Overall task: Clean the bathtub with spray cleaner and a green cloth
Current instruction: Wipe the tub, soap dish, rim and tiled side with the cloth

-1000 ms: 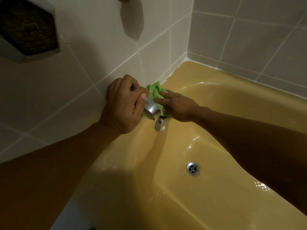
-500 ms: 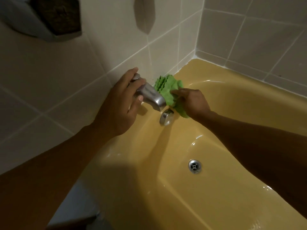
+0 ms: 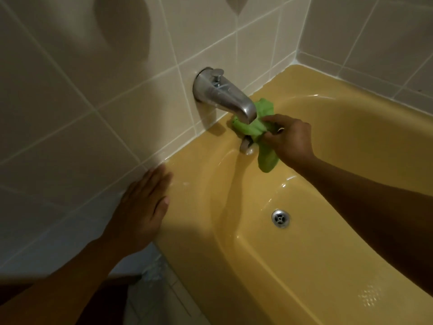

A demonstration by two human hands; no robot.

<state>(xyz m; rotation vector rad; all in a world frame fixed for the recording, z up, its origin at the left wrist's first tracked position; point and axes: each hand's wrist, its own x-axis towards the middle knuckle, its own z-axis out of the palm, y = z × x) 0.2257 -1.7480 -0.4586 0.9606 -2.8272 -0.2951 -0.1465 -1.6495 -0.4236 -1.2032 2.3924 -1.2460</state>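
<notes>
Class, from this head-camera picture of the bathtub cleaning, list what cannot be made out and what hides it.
1. Head view: metal fitting below the spout, mostly covered by the green cloth in the right hand.
2. Head view: left hand fingertips blurred; contact with the bathtub rim unclear.
3. Head view: spray cleaner nowhere in frame.

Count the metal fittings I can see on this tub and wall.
3: the spout on the wall, a round plate below it, partly behind the green cloth, and the drain in the tub floor. The cloth could hide more.
</notes>
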